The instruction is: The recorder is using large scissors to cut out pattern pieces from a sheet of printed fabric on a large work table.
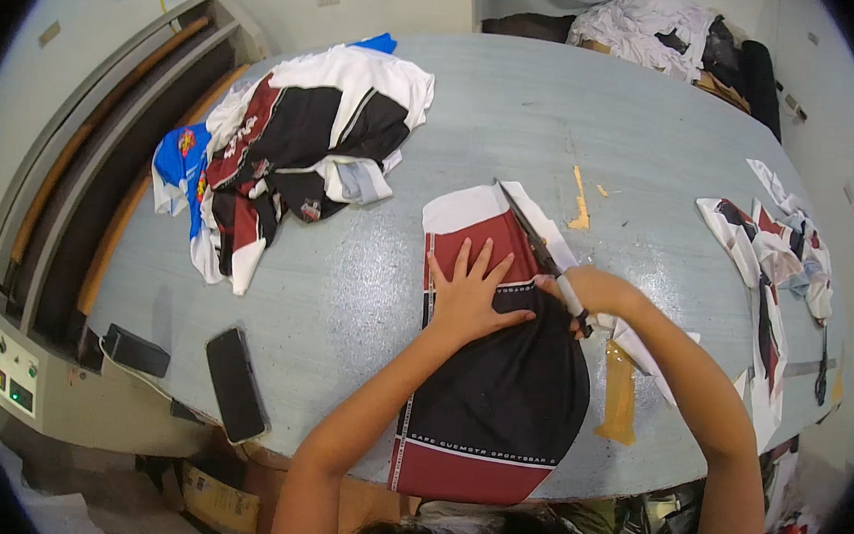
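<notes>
A printed fabric panel [498, 383] in black, maroon and white lies flat on the grey table [346, 281], its near end at the front edge. My left hand [470, 296] rests on it with fingers spread, pressing near the left side. In my right hand [591, 290] is a pair of scissors [552, 252], the blades pointing away from me along the panel's right edge. A white offcut strip [541, 214] lies beside the blades at the far end. More white trimming shows under my right forearm.
Piled printed fabric pieces [318, 118] lie at the far left. Fabric scraps [774, 254] hang near the right edge. A black phone [236, 385] and a dark box [136, 351] sit front left, beside a roller machine [104, 161]. Brown tape [619, 393] sticks to the table.
</notes>
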Demonstrator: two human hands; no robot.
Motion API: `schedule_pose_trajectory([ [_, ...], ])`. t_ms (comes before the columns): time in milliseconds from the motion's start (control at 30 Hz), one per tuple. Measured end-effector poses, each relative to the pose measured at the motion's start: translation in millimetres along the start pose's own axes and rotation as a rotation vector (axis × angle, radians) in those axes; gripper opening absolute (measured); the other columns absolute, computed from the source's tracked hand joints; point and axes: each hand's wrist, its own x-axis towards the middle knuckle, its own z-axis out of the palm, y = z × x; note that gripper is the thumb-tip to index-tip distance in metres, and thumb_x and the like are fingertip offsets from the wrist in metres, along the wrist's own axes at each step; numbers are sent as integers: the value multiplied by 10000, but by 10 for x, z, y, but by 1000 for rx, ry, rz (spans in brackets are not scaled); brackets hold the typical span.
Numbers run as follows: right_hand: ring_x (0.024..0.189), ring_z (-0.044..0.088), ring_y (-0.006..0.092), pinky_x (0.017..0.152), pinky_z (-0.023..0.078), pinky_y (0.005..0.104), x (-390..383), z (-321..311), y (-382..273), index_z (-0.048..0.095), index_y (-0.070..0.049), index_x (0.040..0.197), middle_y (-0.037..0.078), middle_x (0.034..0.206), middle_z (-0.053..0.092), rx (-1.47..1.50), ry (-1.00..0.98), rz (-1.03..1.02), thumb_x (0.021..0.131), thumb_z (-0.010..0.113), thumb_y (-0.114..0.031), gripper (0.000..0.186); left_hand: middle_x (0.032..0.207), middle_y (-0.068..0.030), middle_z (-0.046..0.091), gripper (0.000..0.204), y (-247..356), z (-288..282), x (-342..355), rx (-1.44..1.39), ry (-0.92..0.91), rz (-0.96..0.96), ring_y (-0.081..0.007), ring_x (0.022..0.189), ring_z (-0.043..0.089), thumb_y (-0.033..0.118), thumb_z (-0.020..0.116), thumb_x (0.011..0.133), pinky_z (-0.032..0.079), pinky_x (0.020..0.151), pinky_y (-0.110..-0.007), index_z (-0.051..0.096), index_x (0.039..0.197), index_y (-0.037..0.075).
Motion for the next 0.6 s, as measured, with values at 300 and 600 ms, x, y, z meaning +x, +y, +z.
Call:
schedule_pose_trajectory([
  [300,468,615,211,433,493,315,-529,380,926,559,-19,652,108,544,583,559,16,-34,913,434,-555,609,1501,-117,251,882,-76,-18,99,63,-133,145,-347,1395,171,759,476,725,-10,1040,-670,357,1418,227],
  [600,502,593,259,506,486,334,-2283,1741,1727,483,5,630,142,524,539,1175,363,-6,956,327,-530,645,1504,-60,261,746,42,-30,759,83,-258,542,-300,1393,204,689,476,788,2,1098,-574,361,1411,294],
])
